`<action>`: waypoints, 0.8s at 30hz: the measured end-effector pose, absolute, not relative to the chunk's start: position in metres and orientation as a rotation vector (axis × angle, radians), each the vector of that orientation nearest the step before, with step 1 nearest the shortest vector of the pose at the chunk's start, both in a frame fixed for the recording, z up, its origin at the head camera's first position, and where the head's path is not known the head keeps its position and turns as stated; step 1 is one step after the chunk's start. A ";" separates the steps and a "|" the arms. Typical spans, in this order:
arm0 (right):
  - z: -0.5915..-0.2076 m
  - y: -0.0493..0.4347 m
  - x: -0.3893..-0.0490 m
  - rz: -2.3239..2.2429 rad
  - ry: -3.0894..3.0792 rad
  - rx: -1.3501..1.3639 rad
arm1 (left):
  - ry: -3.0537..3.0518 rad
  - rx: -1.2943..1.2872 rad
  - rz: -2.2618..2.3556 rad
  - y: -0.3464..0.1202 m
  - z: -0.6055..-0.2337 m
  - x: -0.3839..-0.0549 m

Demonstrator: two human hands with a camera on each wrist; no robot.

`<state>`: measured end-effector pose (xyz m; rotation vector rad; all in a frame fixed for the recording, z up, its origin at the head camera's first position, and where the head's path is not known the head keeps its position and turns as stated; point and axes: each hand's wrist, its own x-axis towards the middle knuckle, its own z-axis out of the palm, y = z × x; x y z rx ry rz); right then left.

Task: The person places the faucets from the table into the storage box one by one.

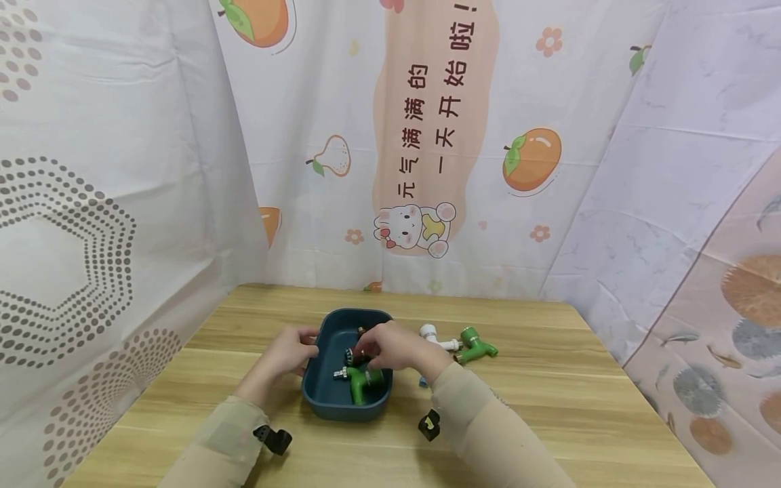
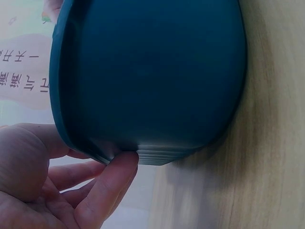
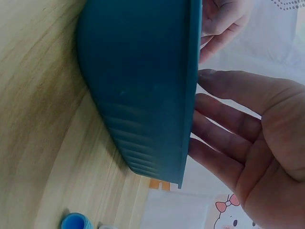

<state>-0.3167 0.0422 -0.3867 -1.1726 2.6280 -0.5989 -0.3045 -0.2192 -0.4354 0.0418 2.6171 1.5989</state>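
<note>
A dark teal plastic bin (image 1: 348, 411) stands on the wooden table. My left hand (image 1: 291, 352) grips its left wall, the thumb (image 2: 112, 179) and fingers on either side of the rim. Over the bin's right rim, my right hand (image 1: 390, 347) reaches inside, thumb and forefinger around a dark red tap (image 1: 355, 357); its fingertips are hidden behind the wall in the right wrist view. Close below lies a green tap (image 1: 360, 385) with a silver nozzle. A brass-coloured end (image 1: 361, 331) shows by the bin's back right.
Right of the bin lie a white tap (image 1: 430, 332) and another green tap (image 1: 477, 347), side by side. A blue ring-shaped end (image 3: 76, 221) shows low in the right wrist view, partly cut off. Printed curtains (image 1: 348, 102) hang behind the table and at both sides.
</note>
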 end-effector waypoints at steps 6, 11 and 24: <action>-0.387 0.044 -0.319 -0.622 2.638 -1.156 | 2.628 0.038 1.580 -0.220 -0.434 -0.304; -0.386 0.046 -0.318 -0.644 2.654 -1.129 | 2.620 0.036 1.591 -0.219 -0.433 -0.304; -0.382 0.050 -0.314 -0.653 2.670 -1.101 | 2.632 0.029 1.577 -0.219 -0.434 -0.305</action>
